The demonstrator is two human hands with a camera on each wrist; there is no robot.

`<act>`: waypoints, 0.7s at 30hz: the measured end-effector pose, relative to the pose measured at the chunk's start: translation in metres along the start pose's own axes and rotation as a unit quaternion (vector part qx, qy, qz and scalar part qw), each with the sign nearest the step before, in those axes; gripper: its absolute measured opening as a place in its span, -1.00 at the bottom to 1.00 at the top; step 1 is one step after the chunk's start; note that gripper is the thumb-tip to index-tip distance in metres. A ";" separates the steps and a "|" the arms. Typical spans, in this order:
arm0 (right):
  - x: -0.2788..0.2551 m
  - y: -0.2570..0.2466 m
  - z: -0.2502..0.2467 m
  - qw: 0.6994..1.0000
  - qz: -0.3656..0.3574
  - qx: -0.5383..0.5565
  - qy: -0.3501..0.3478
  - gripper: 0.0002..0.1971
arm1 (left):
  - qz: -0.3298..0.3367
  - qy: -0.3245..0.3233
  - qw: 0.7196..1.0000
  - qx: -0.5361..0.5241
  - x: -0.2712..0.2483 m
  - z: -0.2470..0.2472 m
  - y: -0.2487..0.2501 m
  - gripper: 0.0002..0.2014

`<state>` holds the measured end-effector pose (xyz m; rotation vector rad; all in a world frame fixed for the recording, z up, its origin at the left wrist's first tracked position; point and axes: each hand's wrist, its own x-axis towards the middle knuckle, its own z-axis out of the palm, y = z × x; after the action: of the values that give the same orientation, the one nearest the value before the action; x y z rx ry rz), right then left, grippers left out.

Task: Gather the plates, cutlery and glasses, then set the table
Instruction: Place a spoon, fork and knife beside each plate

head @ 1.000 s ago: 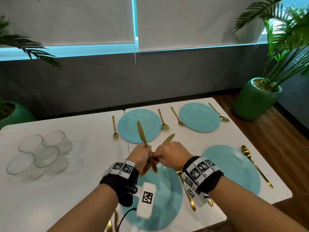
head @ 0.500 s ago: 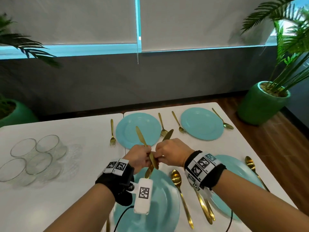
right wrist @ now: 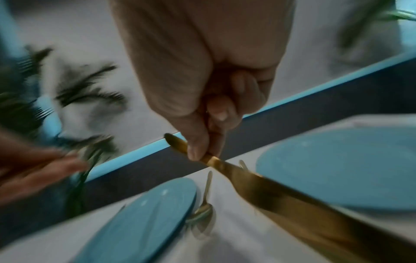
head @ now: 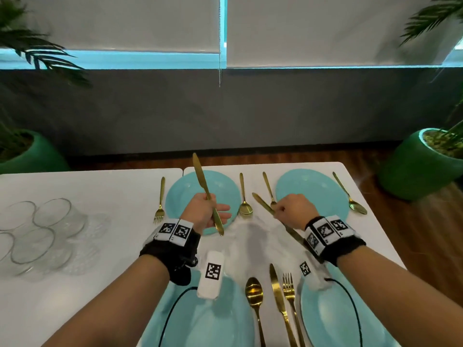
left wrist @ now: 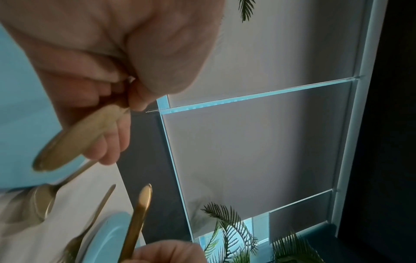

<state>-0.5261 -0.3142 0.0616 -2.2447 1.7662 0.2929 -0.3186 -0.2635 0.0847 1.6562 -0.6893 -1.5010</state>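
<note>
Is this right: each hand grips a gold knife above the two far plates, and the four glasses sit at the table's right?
Not quite. The four glasses sit at the table's left, as the head view shows. The rest holds: the left hand grips a gold knife and the right hand grips another knife, both above the two far plates.

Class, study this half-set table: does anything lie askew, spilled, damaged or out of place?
Nothing is spilled or broken. The glasses sit bunched on the left table, away from the plates. The far settings lack knives: the left hand and right hand each hold a gold knife.
</note>
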 end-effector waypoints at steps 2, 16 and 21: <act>0.024 0.004 0.002 0.999 0.049 0.001 -0.017 -0.72 | 0.000 0.013 1.000 -0.002 0.009 -0.002 0.004 -0.69; 0.118 -0.015 0.036 0.978 0.190 0.081 -0.023 -0.81 | 0.001 0.033 0.999 0.009 0.054 -0.023 0.007 -0.81; 0.132 -0.015 0.036 0.972 0.194 0.131 -0.005 -0.75 | 0.001 0.041 0.999 0.001 0.060 -0.028 0.000 -0.81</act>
<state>-0.4800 -0.4202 -0.0130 -1.7099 2.0946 0.1336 -0.2819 -0.3077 0.0512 1.7077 -0.6475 -1.4244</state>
